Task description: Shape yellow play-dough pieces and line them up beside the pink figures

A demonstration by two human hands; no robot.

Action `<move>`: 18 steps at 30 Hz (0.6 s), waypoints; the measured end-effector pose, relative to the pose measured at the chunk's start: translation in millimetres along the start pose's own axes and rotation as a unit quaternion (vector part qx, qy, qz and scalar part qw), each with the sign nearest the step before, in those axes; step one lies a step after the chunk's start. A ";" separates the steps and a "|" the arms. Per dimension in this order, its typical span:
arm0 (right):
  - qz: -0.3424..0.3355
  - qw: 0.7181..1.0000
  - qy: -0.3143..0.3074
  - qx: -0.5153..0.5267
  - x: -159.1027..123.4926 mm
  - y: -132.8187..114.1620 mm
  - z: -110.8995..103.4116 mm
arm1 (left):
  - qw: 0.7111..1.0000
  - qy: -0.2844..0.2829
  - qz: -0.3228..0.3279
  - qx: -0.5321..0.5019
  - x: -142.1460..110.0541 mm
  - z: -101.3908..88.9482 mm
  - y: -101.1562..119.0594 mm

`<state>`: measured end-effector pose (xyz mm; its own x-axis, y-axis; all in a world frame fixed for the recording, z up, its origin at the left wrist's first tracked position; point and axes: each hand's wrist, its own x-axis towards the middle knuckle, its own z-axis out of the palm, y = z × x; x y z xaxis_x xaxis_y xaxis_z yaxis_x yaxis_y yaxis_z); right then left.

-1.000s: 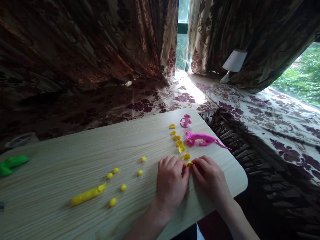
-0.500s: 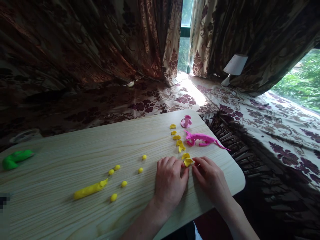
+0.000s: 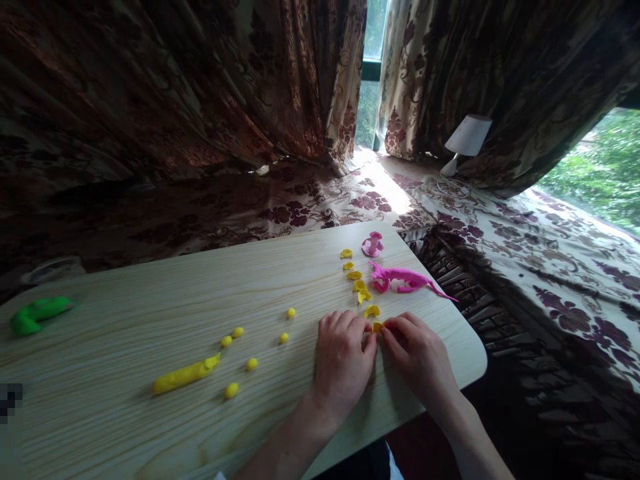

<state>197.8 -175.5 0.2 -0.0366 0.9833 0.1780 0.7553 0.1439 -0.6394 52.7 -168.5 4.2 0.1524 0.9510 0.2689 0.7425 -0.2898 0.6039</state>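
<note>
Between the fingertips of my left hand [image 3: 344, 353] and my right hand [image 3: 417, 353] is a small curved yellow clay piece [image 3: 377, 327]. Both hands are closed in a pinch on it, low over the table. Just beyond it lies another curved yellow clay piece [image 3: 372, 311]. Several more such pieces [image 3: 354, 275] run in a row away from me. Left of my left hand are several small yellow clay balls [image 3: 251, 364] and a thick yellow clay roll [image 3: 185, 376] with a ragged end.
A bright pink clay animal figure [image 3: 407, 277] and a pale pink clay piece [image 3: 373, 245] lie beyond my right hand. Green clay [image 3: 40, 315] rests at the far left of the wooden table [image 3: 200, 287]. A white lamp [image 3: 467, 137] stands on the patterned cloth behind.
My right fingertips have moved left and closed onto the yellow clay piece, which now shows less between the hands. The view has shifted slightly.
</note>
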 end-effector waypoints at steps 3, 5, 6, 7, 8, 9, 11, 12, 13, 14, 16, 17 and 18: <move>0.000 0.999 -0.001 0.037 -7.3 -4.6 -2.1 | 0.999 0.005 -0.016 -0.039 -6.9 -5.6 2.4; 0.005 0.996 0.000 0.090 -11.9 -10.3 -3.8 | 0.996 0.002 -0.035 -0.077 -11.7 -12.6 5.6; 0.012 0.992 0.001 0.126 -13.9 -14.0 -4.7 | 0.993 -0.001 -0.050 -0.106 -14.0 -17.0 7.5; 0.019 0.986 -0.001 0.165 -15.7 -18.2 -5.5 | 0.988 -0.004 -0.065 -0.138 -16.2 -21.9 9.5; 0.024 0.979 -0.005 0.202 -17.2 -22.7 -6.3 | 0.982 -0.007 -0.081 -0.171 -18.2 -27.1 11.2; 0.027 0.972 -0.009 0.233 -18.6 -27.4 -7.1 | 0.975 -0.009 -0.094 -0.199 -20.3 -32.5 12.7; 0.022 0.963 -0.018 0.267 -21.0 -37.0 -8.6 | 0.967 -0.012 -0.106 -0.230 -24.4 -43.7 14.4; 0.018 0.960 -0.021 0.277 -22.1 -41.6 -9.2 | 0.966 -0.011 -0.108 -0.236 -26.4 -49.2 14.5; 0.012 0.958 -0.025 0.284 -23.0 -46.1 -9.5 | 0.965 -0.007 -0.107 -0.239 -28.4 -54.7 14.1; 0.007 0.957 -0.028 0.289 -23.8 -50.5 -9.3 | 0.965 0.000 -0.102 -0.240 -30.2 -60.0 13.3; -0.009 0.955 -0.036 0.294 -24.8 -58.9 -7.3 | 0.967 0.015 -0.076 -0.241 -33.4 -69.9 10.7; -0.017 0.954 -0.038 0.298 -25.0 -63.2 -5.5 | 0.968 0.021 -0.057 -0.242 -34.9 -74.4 9.2; -0.021 0.951 -0.040 0.305 -25.1 -67.5 -3.1 | 0.969 0.026 -0.040 -0.243 -36.4 -78.6 7.5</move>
<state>149.8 -210.3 41.3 -0.1262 0.9772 0.1708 0.2327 0.1965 -0.9525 1.4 -213.7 57.9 0.0650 0.9692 0.2375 0.3543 -0.2449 0.9025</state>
